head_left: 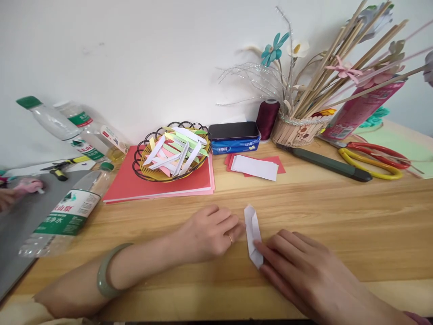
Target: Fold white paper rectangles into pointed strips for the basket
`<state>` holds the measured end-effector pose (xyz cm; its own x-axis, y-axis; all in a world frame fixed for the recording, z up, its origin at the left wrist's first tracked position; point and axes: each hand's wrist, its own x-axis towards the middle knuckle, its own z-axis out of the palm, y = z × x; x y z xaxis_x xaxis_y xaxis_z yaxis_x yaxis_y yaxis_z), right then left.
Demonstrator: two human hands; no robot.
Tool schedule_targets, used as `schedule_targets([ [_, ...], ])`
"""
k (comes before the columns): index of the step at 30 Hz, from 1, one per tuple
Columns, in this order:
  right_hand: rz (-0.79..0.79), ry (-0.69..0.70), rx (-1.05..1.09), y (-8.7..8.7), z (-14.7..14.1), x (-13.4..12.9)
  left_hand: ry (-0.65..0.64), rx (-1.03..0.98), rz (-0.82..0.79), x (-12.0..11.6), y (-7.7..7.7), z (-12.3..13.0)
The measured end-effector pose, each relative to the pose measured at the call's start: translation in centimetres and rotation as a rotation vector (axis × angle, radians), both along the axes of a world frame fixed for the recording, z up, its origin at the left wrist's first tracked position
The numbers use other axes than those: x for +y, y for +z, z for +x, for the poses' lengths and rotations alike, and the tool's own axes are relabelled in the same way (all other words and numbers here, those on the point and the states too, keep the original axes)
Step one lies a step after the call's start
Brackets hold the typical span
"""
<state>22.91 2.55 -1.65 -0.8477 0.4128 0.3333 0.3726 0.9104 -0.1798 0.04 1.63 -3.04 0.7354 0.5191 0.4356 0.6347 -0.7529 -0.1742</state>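
Observation:
A folded strip of white paper [253, 232] stands out on the wooden table, its long sides creased inward and its ends angled. My right hand [304, 266] grips the strip's lower end between thumb and fingers. Just left of the strip, my left hand [213, 232] is closed, fingers curled together, with its fingertips at the strip's left edge. Whether they pinch anything is hidden. Beyond the strip, a small stack of white paper slips [255, 168] lies on red paper slips [281, 163].
A basket [138, 168] of folded paper strips sits on red sheets [118, 180]. Plastic bottles [72, 210] stand at left; another person's hand [6, 198] is beyond. Behind are a phone [233, 130], a thread spool [268, 118] and a flower basket [287, 131]. A cutter [329, 164] and scissors [368, 163] lie right.

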Motion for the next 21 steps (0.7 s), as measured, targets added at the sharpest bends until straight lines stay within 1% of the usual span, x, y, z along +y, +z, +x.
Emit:
schedule_targets([
  [3, -0.135, -0.01, 0.029, 0.2, -0.5, -0.7, 0.014, -0.051, -0.04, -0.1, 0.1, 0.3],
  [5, -0.151, -0.038, 0.031, 0.3, -0.6, -0.6, 0.002, -0.089, -0.049, -0.2, 0.3, 0.7],
  [7, -0.108, -0.043, 0.048, 0.3, -0.6, -0.3, 0.003, -0.114, -0.053, -0.4, 0.5, 1.2],
  [11, 0.039, 0.018, 0.071, 0.0, -0.1, 0.6, 0.029, -0.136, -0.04, -0.5, 0.3, 1.8],
  [15, 0.172, 0.039, -0.042, -0.7, 0.9, 1.4, 0.015, -0.167, -0.031, -0.2, 0.2, 1.7],
  [18, 0.184, 0.096, -0.119, -1.0, 1.5, 1.9, -0.007, -0.16, -0.014, 0.0, 0.2, 1.4],
  [21, 0.137, 0.131, -0.144, -0.9, 1.7, 2.2, -0.018, -0.145, 0.002, 0.1, 0.1, 1.2],
])
